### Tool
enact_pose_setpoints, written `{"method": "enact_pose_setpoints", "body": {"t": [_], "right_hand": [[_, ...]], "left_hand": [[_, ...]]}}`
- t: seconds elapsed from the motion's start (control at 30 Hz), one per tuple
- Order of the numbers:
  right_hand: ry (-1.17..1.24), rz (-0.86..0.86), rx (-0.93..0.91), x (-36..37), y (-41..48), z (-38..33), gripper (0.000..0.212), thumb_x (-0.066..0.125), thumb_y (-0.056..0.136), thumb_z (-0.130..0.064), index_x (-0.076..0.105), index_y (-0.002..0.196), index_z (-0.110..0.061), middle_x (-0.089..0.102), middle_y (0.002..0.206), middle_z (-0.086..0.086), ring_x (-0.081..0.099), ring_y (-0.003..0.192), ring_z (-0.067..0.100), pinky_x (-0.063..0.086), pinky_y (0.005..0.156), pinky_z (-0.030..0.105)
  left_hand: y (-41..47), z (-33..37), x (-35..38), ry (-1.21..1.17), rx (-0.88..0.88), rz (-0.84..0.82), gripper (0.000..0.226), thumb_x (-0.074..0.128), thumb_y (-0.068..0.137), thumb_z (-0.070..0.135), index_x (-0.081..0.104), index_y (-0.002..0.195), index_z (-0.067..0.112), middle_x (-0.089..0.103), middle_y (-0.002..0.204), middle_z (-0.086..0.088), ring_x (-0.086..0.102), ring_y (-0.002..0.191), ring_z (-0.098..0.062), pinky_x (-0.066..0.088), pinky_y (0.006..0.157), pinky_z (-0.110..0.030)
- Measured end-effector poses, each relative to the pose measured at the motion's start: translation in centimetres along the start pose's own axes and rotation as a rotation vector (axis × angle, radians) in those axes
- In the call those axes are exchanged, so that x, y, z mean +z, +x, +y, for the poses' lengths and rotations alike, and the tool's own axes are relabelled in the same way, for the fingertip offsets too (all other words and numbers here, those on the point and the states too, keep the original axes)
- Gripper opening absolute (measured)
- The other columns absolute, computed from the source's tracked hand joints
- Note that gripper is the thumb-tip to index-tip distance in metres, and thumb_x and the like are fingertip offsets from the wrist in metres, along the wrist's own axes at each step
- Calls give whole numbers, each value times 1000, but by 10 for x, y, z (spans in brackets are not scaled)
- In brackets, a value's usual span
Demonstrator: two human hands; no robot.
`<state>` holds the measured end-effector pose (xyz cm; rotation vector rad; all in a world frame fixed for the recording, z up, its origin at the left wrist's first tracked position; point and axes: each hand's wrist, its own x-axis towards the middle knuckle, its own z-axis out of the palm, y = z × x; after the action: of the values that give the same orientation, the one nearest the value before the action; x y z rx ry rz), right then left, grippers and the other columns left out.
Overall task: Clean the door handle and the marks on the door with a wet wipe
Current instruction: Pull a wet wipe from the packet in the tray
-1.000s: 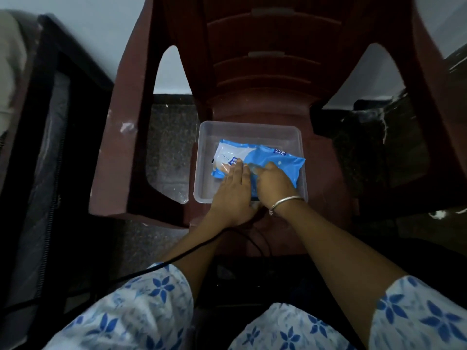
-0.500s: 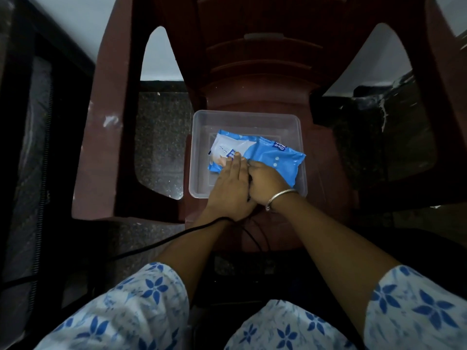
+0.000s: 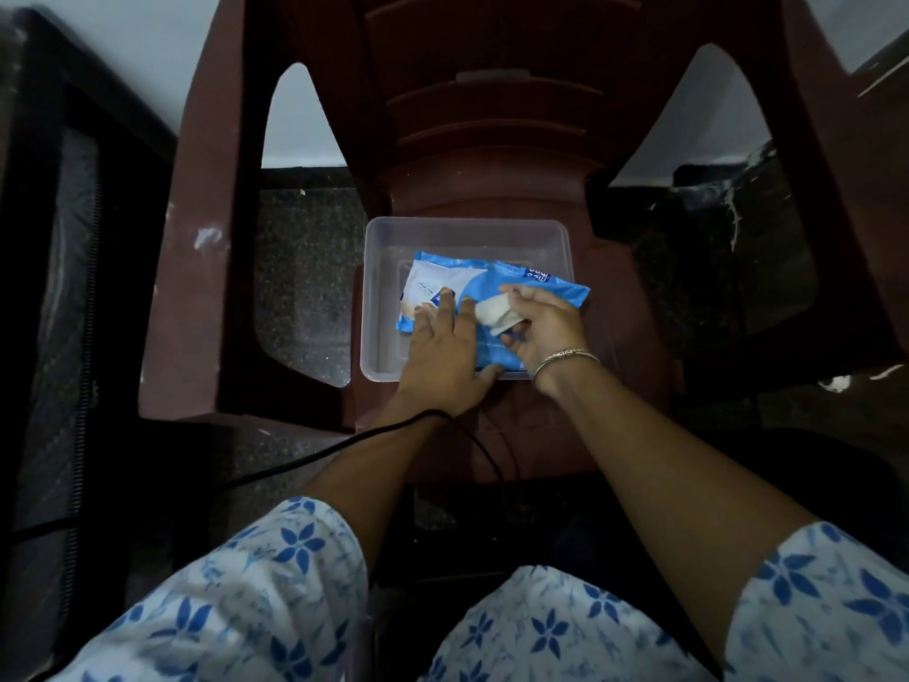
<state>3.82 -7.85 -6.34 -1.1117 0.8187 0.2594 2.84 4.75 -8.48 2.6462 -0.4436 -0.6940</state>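
— On that chair [image 3: 620, 307] the tub [image 3: 381, 287] could skid: only the left hand [image 3: 442, 356], fingers flat, pins the pack [image 3: 492, 278] under them.
— And the wipe [image 3: 494, 315], pinched by the right hand [image 3: 546, 327] just beside those fingers, may drag extras out.

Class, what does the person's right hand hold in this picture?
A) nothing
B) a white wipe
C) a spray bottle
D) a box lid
B: the right hand pinches a folded white wipe over the blue pack, which the left hand presses down.
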Motion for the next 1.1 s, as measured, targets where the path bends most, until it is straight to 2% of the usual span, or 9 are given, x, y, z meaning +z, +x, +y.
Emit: {"method": "enact_pose_setpoints", "body": {"t": [0.17,0.3,0.4,0.5,0.57,0.7,0.8,0.93,1.1], "right_hand": [[116,12,-67,-12,1,-5,16,51,88,1,60,78,-10,63,69,3,59,64,15,48,63,28],[78,-3,-122,-16,-3,-7,18,49,90,3,61,84,-9,62,80,8,62,69,15,51,68,32],[25,20,-132,-22,-9,-14,16,51,90,1,63,91,-10,68,71,-1,65,62,9,54,64,32],[-48,-15,-163,-29,-20,-23,20,47,91,4,61,103,-1,67,77,4,65,67,14,53,68,32],[-93,-41,-188,-34,-33,-31,27,43,90,8,56,114,4,64,87,11,62,74,20,52,72,32],[-158,-51,-273,-53,-65,-53,38,40,87,15,54,119,-2,62,105,16,62,92,23,51,81,31],[-227,-18,-386,-73,-93,-72,40,43,88,13,53,120,-10,63,112,13,62,102,24,49,90,37],[-326,58,-573,-103,-136,-97,44,55,84,9,53,115,-23,70,95,0,68,88,14,56,77,29],[-203,230,-742,-153,-193,-120,48,63,82,1,49,127,-9,71,99,7,68,89,15,54,71,23]], "left_hand": [[0,5,-8,-120,12,41,80,53,90,35,6,147,4,1,154,-24,0,141,-43,9,116,-49],[1,12,-19,-408,71,148,67,54,91,19,17,145,2,22,152,-18,19,142,-28,15,112,-28],[2,15,-30,-615,-4,206,61,56,90,14,28,143,13,48,138,-10,45,125,-19,36,95,-21],[1,25,-42,-711,53,212,41,58,87,8,52,127,15,65,103,-4,63,94,-18,50,84,-33],[-1,40,-49,-761,85,197,35,57,86,5,58,120,15,64,88,-1,63,78,-18,52,79,-35],[-6,83,-62,-942,83,123,30,51,90,6,56,118,15,66,90,-16,65,82,-26,54,80,-43],[-14,120,-72,-1182,74,68,10,51,94,15,60,94,14,61,88,-17,59,77,-26,51,75,-41],[-24,168,-79,-1252,193,31,7,62,87,16,59,82,16,64,64,7,60,56,-4,45,50,-17],[-40,242,-91,-1232,380,-49,18,63,82,-3,54,83,13,66,64,0,61,54,-11,48,51,-23]]}}
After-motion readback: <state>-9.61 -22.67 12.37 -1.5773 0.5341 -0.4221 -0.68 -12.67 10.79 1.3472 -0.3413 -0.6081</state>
